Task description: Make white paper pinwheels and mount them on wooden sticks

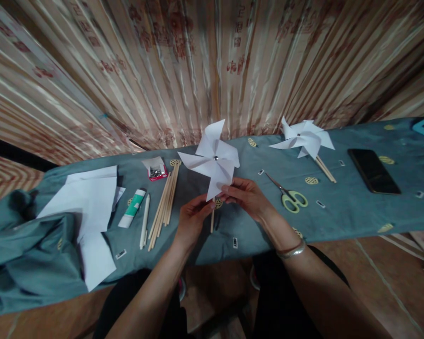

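A white paper pinwheel (pixel 225 157) with a silver pin at its centre is held up over the middle of the cloth-covered table. My left hand (pixel 192 216) pinches its thin wooden stick just below the paper. The stick's lower end shows beneath my fingers. My right hand (pixel 246 195) has thumb and fingers closed on the lowest paper blade. Behind and to the right, finished-looking pinwheels (pixel 309 136) lie together with their sticks pointing toward me. Nearest my left hand is a bundle of wooden sticks (pixel 165 202).
Left of the sticks lie a white pen (pixel 145 221), a glue stick (pixel 132 208) and white paper sheets (pixel 95 197). An open box of pins (pixel 157 171) stands behind the sticks. Scissors (pixel 291 197) and a black phone (pixel 373 172) are on the right. A curtain (pixel 205 61) hangs behind.
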`<state>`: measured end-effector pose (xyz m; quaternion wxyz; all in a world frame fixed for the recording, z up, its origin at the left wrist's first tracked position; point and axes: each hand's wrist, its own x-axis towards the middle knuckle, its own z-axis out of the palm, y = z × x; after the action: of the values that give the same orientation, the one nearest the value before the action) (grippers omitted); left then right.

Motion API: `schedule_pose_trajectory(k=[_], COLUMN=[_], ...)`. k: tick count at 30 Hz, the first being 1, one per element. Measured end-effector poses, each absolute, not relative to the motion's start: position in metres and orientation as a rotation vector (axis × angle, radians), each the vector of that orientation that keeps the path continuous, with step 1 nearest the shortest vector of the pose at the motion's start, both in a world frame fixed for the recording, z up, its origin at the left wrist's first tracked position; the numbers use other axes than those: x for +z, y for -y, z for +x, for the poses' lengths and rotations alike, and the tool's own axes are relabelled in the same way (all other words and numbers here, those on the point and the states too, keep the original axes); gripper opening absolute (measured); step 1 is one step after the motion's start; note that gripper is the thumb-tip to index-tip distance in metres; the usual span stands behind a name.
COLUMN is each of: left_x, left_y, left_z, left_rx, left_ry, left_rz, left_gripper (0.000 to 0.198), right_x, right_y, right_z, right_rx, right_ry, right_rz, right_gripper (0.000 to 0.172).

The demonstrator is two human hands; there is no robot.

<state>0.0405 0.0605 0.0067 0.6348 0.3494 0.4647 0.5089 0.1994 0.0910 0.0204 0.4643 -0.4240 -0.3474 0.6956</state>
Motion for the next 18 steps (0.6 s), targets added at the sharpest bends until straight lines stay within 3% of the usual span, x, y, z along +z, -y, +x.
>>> schedule_pose_trajectory(k=[7, 10, 14, 18], left_x=[0.004, 0.004, 0.006, 0.008], left_y=[-0.063, -0.065, -0.063, -0.06], left_z=[0.037, 0.035, 0.036, 0.037], left_rx=[1.188, 1.202, 1.164, 1.098], left_ry=[-1.096, -1.11, -1.093, -1.086], left_rz=[0.769, 0.726, 0.682, 0.66], left_gripper=[0.03, 0.031, 0.031, 0.032], right_x=[0.026, 0.028, 0.022, 0.012], right_y=[-0.094, -0.102, -0.113, -0.12], right_z=[0.212, 0.233, 0.252, 0.254], right_rx=[1.55, 1.306, 0.876, 0.881], right_ry=[1.061, 0.966, 0.878, 0.946], right_rz=[-1.128, -1.219, -1.295, -1.269], right_gripper=[0.043, 0.047, 0.038, 0.043])
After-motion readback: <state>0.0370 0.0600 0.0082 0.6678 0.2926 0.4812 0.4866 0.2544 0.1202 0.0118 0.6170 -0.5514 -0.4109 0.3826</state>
